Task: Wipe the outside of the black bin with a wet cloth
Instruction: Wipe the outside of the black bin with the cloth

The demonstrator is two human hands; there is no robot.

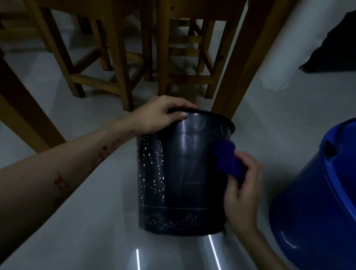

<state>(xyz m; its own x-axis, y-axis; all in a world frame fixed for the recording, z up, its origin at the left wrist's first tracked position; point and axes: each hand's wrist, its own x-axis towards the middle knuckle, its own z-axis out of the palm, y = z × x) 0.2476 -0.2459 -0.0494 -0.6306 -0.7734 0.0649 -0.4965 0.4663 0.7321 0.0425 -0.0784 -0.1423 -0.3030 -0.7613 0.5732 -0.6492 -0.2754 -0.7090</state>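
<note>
While it stands on the grey floor (pixel 88 224), the black bin (pixel 181 179) shows glossy sides, white speckles and scrollwork near its base. The left hand (pixel 159 115) grips its rim; the right hand (pixel 244 185) clutches a purple cloth (pixel 229 160) against its side.

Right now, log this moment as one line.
left hand grips black bin rim | right hand presses purple cloth on bin's side | blue bucket at right

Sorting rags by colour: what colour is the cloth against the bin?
Purple, seen in the head view: the cloth, held in the right hand.
</note>
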